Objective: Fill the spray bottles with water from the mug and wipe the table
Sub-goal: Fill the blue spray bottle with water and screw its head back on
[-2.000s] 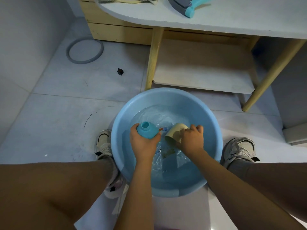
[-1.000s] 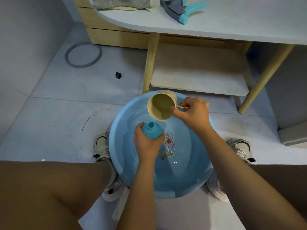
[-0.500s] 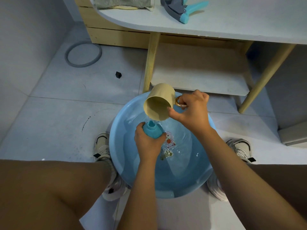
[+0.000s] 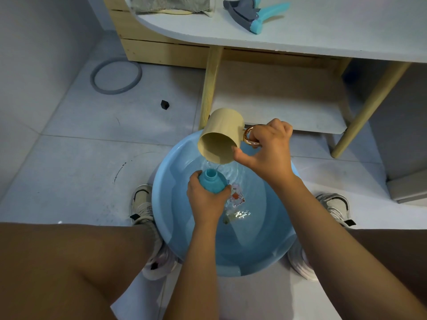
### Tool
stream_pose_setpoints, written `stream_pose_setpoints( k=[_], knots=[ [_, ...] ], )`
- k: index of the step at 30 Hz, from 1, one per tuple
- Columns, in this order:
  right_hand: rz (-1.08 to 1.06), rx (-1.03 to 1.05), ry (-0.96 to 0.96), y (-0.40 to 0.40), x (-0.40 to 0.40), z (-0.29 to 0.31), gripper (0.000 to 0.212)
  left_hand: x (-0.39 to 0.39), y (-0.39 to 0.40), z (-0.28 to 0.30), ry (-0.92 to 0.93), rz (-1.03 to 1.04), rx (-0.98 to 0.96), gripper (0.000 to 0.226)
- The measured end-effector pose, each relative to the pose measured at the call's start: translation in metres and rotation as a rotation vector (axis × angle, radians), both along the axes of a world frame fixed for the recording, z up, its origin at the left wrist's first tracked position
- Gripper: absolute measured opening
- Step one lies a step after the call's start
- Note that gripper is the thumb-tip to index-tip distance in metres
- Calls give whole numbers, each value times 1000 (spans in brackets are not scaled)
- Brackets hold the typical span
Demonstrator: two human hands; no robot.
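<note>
My left hand (image 4: 205, 199) grips a blue spray bottle (image 4: 212, 182) without its cap, upright over the blue basin (image 4: 166, 218). My right hand (image 4: 268, 148) holds the beige mug (image 4: 221, 135) by its copper ring handle and tips it steeply, mouth down toward me. A thin stream of water falls from the mug's rim onto the bottle's open neck. The bottle's body is mostly hidden by my fingers. A grey and blue spray head (image 4: 251, 13) lies on the white table (image 4: 323, 33) above, beside a grey cloth (image 4: 171, 4).
The basin holds water and stands on the tiled floor between my feet, close to a wooden table leg (image 4: 210, 88). A low shelf (image 4: 288, 100) sits under the table. A grey ring (image 4: 115, 76) and a small black piece (image 4: 164, 104) lie on the floor at left.
The mug came up out of the basin water, rose above the bottle and tilted over more and more. Water now runs from it onto the bottle's neck. My left hand stayed nearly still.
</note>
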State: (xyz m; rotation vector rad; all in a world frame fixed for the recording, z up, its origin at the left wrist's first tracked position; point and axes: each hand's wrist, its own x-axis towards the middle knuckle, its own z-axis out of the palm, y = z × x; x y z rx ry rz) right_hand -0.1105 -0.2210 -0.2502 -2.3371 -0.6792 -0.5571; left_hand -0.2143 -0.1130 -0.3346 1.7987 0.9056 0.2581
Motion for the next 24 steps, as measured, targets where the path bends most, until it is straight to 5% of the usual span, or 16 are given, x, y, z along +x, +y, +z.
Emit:
stream_pose_setpoints(
  k=[24],
  knots=[
    [58, -10, -151, 4, -1, 6, 39, 2, 0, 6, 3, -4, 8, 72]
  ],
)
